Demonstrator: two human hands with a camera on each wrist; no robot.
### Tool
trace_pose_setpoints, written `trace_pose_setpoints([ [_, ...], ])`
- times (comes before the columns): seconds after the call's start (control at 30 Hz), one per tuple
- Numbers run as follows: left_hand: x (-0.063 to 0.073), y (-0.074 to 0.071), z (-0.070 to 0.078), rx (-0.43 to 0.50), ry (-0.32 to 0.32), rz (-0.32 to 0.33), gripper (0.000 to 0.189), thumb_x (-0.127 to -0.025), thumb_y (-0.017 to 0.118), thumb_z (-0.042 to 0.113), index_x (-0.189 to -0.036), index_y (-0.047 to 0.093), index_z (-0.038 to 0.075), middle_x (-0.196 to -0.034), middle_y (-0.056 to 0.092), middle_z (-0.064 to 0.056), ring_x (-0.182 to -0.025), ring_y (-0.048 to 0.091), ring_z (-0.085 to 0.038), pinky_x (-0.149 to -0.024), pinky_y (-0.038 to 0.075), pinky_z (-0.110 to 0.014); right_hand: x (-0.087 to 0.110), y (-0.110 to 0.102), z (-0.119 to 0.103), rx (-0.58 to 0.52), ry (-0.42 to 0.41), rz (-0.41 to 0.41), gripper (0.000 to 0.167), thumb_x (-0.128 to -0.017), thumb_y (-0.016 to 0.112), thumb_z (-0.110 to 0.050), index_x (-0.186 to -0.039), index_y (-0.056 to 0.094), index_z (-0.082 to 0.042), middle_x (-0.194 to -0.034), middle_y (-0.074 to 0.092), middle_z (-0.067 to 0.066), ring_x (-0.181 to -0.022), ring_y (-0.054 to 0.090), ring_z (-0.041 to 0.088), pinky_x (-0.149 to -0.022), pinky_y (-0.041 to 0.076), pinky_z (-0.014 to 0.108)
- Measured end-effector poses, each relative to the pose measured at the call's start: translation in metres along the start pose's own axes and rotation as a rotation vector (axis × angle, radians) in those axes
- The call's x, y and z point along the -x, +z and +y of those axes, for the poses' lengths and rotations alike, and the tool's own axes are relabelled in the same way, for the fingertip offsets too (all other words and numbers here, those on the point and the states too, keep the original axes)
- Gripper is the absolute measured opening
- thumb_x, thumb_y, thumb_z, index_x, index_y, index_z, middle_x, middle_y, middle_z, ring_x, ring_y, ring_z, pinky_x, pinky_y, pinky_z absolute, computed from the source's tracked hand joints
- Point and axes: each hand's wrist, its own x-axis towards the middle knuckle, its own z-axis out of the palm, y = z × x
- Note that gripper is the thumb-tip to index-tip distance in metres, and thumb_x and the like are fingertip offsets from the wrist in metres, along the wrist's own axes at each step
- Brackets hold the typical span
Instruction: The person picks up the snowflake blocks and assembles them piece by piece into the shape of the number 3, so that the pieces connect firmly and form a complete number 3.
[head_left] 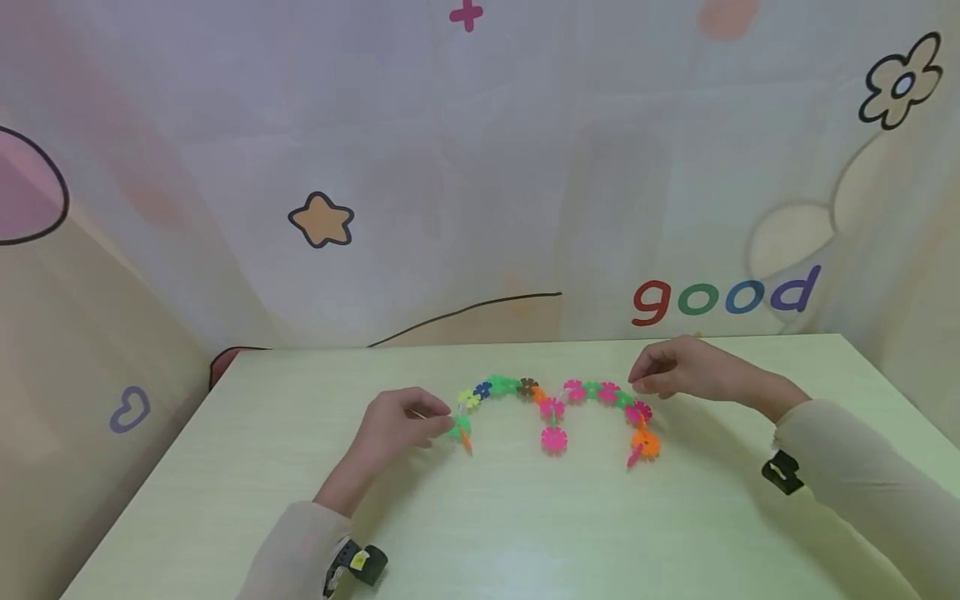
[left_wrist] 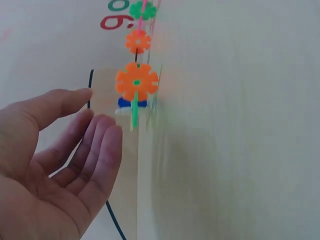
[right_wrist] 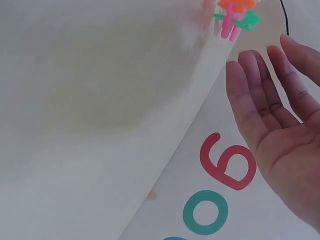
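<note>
On the table a chain of interlocking plastic snowflake discs (head_left: 504, 385) stands in an M-like shape of two arches, in green, yellow, blue, brown, orange and pink. A pink disc (head_left: 554, 440) forms the foot of its middle leg. My left hand (head_left: 393, 429) is by the left end, fingertips right at a green disc (head_left: 458, 428) in the head view; the left wrist view shows its fingers loosely bent beside an orange disc (left_wrist: 137, 81), holding nothing. Beyond the right arch hovers my right hand (head_left: 690, 372), fingers relaxed and nothing between them. An orange disc (head_left: 647, 444) ends the right leg.
The pale table (head_left: 480, 533) reaches back to a printed curtain (head_left: 480, 208), which also hangs on both sides. A black wrist device (head_left: 367, 564) sits at the left sleeve and another black device (head_left: 782, 472) at the right sleeve.
</note>
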Motion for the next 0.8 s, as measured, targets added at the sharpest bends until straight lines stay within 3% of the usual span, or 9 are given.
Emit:
trace_pose_setpoints([
  [0.13,0.007,0.01,0.004,0.021,-0.052,0.036,0.022,-0.087,0.088,0.018,-0.1,0.076,0.005,-0.085,0.074,-0.002,-0.071,0.073,-0.023,-0.068,0.061,-0.036,-0.018,0.001,-0.003,0.033,-0.026,-0.013,0.023,-0.101,0.075,-0.018,-0.118,0.073,-0.002,-0.106,0.074,0.004,-0.095,0.07,0.025,-0.088,0.062,0.045],
  [0.37,0.016,0.03,0.006,-0.077,-0.116,0.049,0.043,-0.084,0.091,0.021,-0.112,0.069,-0.001,-0.091,0.07,-0.005,-0.065,0.071,-0.019,-0.064,0.057,-0.032,-0.041,0.009,-0.003,0.05,-0.024,-0.062,0.031,-0.099,0.077,-0.018,-0.125,0.073,-0.001,-0.111,0.074,0.003,-0.101,0.069,0.022,-0.09,0.062,0.041],
  [0.6,0.011,0.034,0.008,-0.142,-0.091,0.059,0.024,-0.087,0.085,0.007,-0.103,0.071,-0.002,-0.086,0.071,-0.005,-0.066,0.068,-0.015,-0.061,0.057,-0.029,-0.05,0.013,-0.003,0.077,-0.009,-0.106,0.024,-0.098,0.076,-0.013,-0.121,0.075,-0.003,-0.106,0.074,0.002,-0.097,0.066,0.02,-0.089,0.061,0.039],
  [0.8,-0.001,0.032,0.008,-0.177,-0.069,0.084,0.013,-0.087,0.078,0.0,-0.099,0.072,-0.003,-0.084,0.073,-0.005,-0.068,0.068,-0.014,-0.063,0.057,-0.027,-0.042,0.017,-0.004,0.07,-0.002,-0.135,0.02,-0.098,0.077,-0.013,-0.115,0.076,-0.004,-0.098,0.072,0.0,-0.089,0.065,0.019,-0.086,0.06,0.037],
])
